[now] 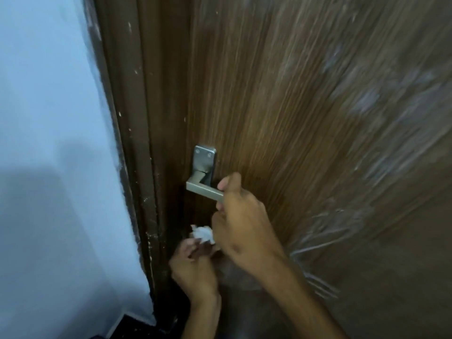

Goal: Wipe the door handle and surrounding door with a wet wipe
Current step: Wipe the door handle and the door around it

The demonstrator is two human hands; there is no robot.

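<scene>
A brown wood-grain door (281, 99) fills most of the view, with a silver lever door handle (201, 185) on its metal plate near the left edge. My right hand (241, 216) grips the free end of the lever. Below the handle, my left hand (193, 263) holds a crumpled white wet wipe (203, 234) close to the door's edge, just under the lever. Part of the wipe is hidden behind my right hand.
A dark brown door frame (132, 143) with chipped white marks runs down the left of the door. A pale blue-white wall (49, 143) lies further left. Shiny plastic film (354, 216) covers the door's right side. Dark floor (137, 326) shows at the bottom.
</scene>
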